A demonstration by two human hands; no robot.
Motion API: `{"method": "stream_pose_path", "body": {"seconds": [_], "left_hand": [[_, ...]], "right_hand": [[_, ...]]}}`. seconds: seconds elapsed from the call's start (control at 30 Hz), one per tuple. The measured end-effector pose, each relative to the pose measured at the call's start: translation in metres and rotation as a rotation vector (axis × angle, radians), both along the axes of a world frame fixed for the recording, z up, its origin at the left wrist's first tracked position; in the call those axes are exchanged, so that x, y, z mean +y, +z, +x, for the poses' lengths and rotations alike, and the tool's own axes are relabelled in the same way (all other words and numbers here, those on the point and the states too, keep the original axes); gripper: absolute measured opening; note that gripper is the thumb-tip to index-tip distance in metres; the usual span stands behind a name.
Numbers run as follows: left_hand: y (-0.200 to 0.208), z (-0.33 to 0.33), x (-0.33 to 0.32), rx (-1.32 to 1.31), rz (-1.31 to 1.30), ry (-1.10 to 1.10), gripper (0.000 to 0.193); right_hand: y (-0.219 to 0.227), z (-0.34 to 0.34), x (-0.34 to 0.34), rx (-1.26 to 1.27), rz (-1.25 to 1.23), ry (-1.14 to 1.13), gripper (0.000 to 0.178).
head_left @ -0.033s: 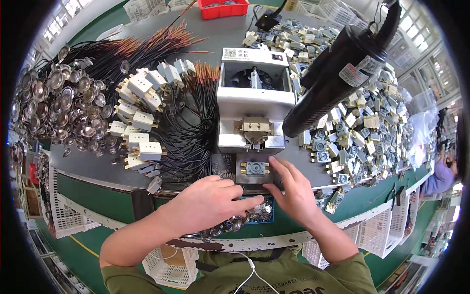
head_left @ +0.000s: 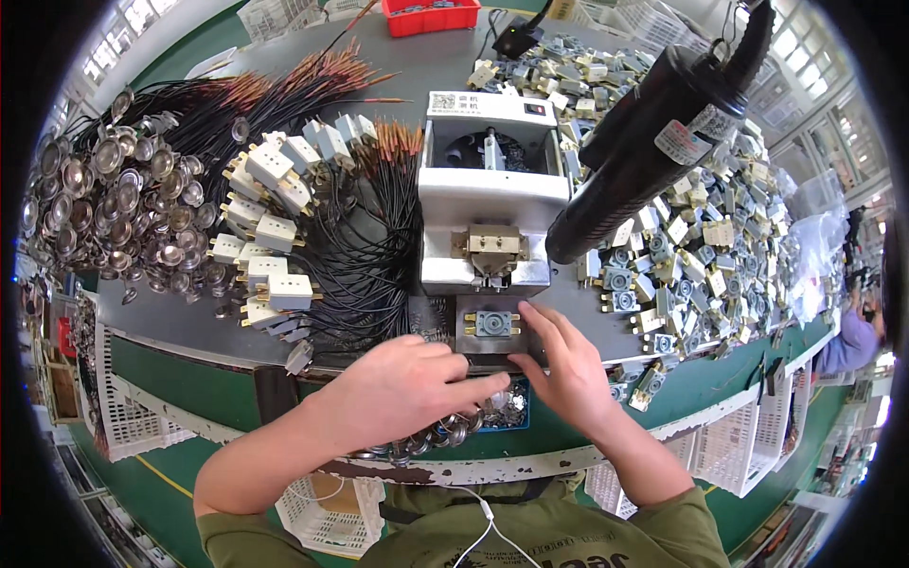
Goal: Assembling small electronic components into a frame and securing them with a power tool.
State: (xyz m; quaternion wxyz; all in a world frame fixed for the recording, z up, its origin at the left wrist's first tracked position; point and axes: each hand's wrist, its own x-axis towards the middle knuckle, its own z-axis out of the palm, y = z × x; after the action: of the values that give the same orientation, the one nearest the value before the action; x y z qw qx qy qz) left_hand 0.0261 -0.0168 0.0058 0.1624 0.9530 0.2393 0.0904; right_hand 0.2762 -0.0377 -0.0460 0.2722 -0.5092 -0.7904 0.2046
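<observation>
A grey plastic housing [head_left: 493, 324] with a round recess and brass-coloured prongs lies in a flat metal block [head_left: 476, 346]. This block sits below the front of a small silver bench machine [head_left: 494, 204]. My right hand [head_left: 576, 374] touches the block's right edge, thumb and forefinger spread apart. Left of the block's lower edge, my left hand [head_left: 407, 390] hangs over a blue tray [head_left: 526, 417] of small metal parts. Its forefinger points right and the other fingers are curled. The thumb is hidden, and whatever the fingers hold cannot be made out.
Left on the bench are black wires [head_left: 365, 275] with copper ends, white-grey plugs [head_left: 275, 232] and round metal caps [head_left: 123, 189]. Many grey housings [head_left: 701, 275] cover the right side. A thick black cylinder [head_left: 644, 156] slants above the machine's right. A red bin [head_left: 431, 17] stands behind.
My left hand has shifted very slightly over the blue tray. My right hand and the housing in the block look the same.
</observation>
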Motion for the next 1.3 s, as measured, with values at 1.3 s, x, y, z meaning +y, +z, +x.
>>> {"method": "stream_pose_path", "body": {"seconds": [1.3], "left_hand": [[-0.031,0.023,0.032,0.071,-0.098,0.329,0.028]], "right_hand": [[0.119,-0.054,0.085,0.819,0.41,0.127,0.101]]}}
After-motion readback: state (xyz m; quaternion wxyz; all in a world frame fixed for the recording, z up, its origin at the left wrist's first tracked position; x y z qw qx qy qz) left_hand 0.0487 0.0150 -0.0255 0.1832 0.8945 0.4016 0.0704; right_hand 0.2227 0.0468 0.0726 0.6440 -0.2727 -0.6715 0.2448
